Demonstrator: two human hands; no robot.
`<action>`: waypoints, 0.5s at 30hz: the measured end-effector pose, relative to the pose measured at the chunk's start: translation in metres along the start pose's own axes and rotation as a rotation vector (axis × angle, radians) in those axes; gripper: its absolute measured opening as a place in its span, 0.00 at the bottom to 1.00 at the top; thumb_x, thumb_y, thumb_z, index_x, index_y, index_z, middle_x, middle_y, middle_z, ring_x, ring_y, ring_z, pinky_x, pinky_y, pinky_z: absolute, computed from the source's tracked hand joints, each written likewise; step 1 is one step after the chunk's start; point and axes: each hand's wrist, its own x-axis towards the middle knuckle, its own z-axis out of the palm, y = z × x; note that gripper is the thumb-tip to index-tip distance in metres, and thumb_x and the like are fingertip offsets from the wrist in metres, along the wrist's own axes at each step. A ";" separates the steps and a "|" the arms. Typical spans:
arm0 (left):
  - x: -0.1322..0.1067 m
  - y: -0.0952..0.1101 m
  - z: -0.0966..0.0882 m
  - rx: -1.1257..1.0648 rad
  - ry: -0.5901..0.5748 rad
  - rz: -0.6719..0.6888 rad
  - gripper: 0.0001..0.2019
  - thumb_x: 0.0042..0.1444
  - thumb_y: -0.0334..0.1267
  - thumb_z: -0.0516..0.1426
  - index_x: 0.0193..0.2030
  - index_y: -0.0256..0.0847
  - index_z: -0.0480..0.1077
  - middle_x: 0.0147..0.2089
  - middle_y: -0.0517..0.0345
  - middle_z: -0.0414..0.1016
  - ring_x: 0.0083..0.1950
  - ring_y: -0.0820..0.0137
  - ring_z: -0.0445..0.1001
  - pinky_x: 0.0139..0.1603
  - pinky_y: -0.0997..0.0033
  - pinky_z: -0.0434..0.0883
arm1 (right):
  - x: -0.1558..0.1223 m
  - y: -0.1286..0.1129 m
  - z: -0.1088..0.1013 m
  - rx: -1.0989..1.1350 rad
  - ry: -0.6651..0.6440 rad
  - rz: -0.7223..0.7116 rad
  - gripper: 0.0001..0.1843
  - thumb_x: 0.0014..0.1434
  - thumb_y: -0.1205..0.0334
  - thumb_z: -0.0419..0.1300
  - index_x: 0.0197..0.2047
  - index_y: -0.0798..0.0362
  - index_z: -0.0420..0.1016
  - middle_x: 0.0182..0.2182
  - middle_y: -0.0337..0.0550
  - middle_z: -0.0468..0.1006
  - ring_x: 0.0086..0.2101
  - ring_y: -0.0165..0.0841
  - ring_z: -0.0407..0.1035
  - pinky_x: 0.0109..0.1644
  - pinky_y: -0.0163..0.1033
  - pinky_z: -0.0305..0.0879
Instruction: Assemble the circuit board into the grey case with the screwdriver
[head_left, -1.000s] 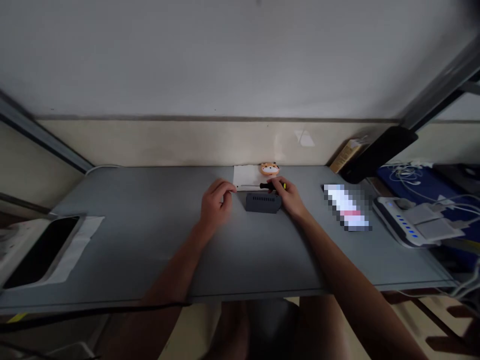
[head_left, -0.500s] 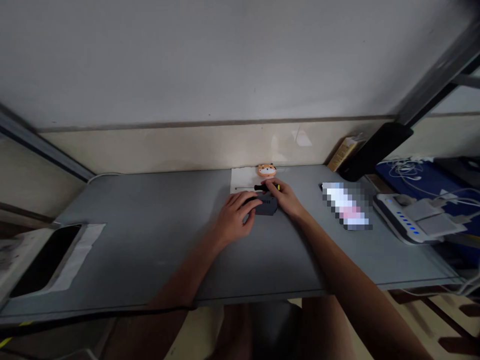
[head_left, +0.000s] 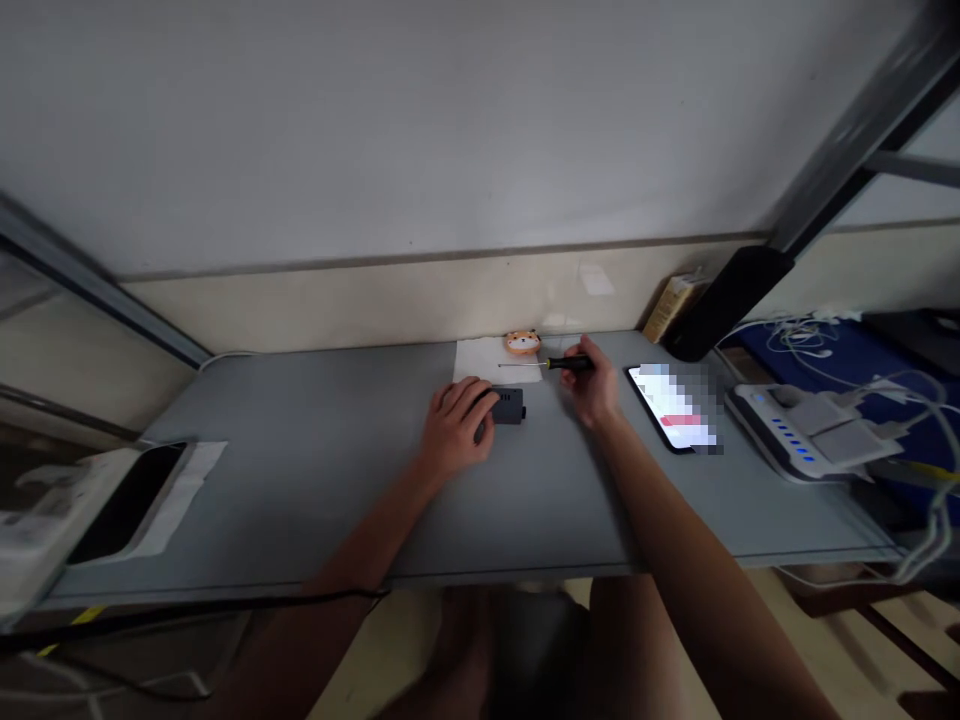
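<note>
My left hand [head_left: 457, 428] lies curled over the left end of a small dark grey box [head_left: 508, 405] on the grey desk [head_left: 322, 470]. My right hand [head_left: 592, 385] is closed on the black handle of a thin screwdriver [head_left: 551, 363], lifted a little off the desk, its shaft pointing left over a white sheet of paper [head_left: 480, 360]. A small orange animal figure [head_left: 522, 343] sits at the back edge of that paper.
A phone with a lit screen [head_left: 670, 408] lies right of my right hand. Further right are a white charging hub with cables [head_left: 799, 432], a black lamp base [head_left: 724, 300] and a small carton [head_left: 669, 305]. A dark tray on white paper [head_left: 124, 505] sits at far left.
My left hand moved right and came down on the grey box. My right hand picked the screwdriver up from the paper and drew it to the right.
</note>
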 end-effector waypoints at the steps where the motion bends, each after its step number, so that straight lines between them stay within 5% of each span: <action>1: -0.001 0.000 0.001 0.014 -0.019 -0.003 0.15 0.63 0.27 0.55 0.55 0.42 0.73 0.53 0.49 0.82 0.57 0.58 0.79 0.60 0.56 0.69 | 0.000 -0.002 -0.002 0.013 0.015 -0.006 0.22 0.52 0.45 0.69 0.22 0.49 0.65 0.17 0.34 0.67 0.15 0.24 0.53 0.18 0.35 0.45; 15: -0.003 0.002 -0.001 0.095 -0.071 0.053 0.26 0.66 0.26 0.52 0.70 0.41 0.65 0.63 0.46 0.79 0.65 0.61 0.76 0.65 0.58 0.67 | 0.000 -0.009 -0.007 0.077 0.111 0.091 0.21 0.57 0.56 0.64 0.17 0.51 0.63 0.14 0.33 0.64 0.13 0.22 0.51 0.15 0.32 0.43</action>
